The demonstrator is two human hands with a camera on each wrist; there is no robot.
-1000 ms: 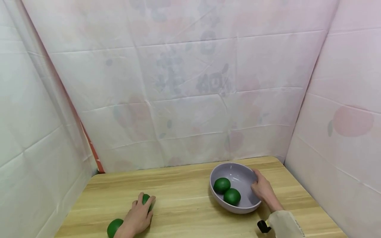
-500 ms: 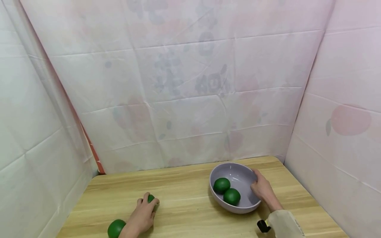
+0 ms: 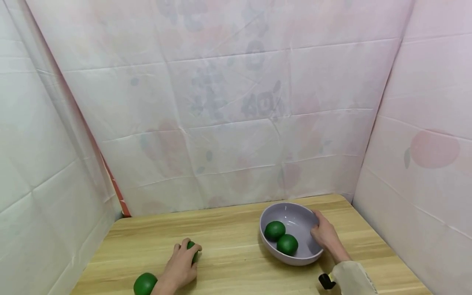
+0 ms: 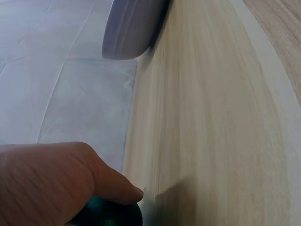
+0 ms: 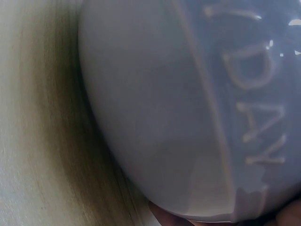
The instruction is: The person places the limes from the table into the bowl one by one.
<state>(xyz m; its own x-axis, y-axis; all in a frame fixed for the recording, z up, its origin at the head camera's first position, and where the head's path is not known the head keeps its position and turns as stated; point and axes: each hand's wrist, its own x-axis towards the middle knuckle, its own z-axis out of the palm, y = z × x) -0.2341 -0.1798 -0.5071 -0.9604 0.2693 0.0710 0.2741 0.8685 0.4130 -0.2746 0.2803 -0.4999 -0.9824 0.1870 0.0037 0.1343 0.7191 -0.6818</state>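
My left hand [image 3: 180, 267] grips a green lime [image 3: 190, 245] at the left middle of the table, fingers curled over it. In the left wrist view the thumb lies along the dark lime [image 4: 113, 215]; whether it touches the wood I cannot tell. Close by the left wrist lies another lime [image 3: 144, 283], partly behind the forearm. My right hand [image 3: 324, 234] holds the right rim of a lavender bowl [image 3: 304, 231], thumb inside. Two limes [image 3: 275, 231] rest in the bowl's left part. Raised letters mark the bowl's outer wall [image 5: 155, 117] in the right wrist view.
The wood-grain table [image 3: 228, 278] has a rounded edge at the back. Pale printed cloth [image 3: 228, 143] hangs behind it and at both sides. Beneath the right sleeve [image 3: 352, 276] a small black object [image 3: 326, 281] juts out.
My left hand has moved a little to the right with the lime in its grip. The right hand, the bowl and the limes in it stay put.
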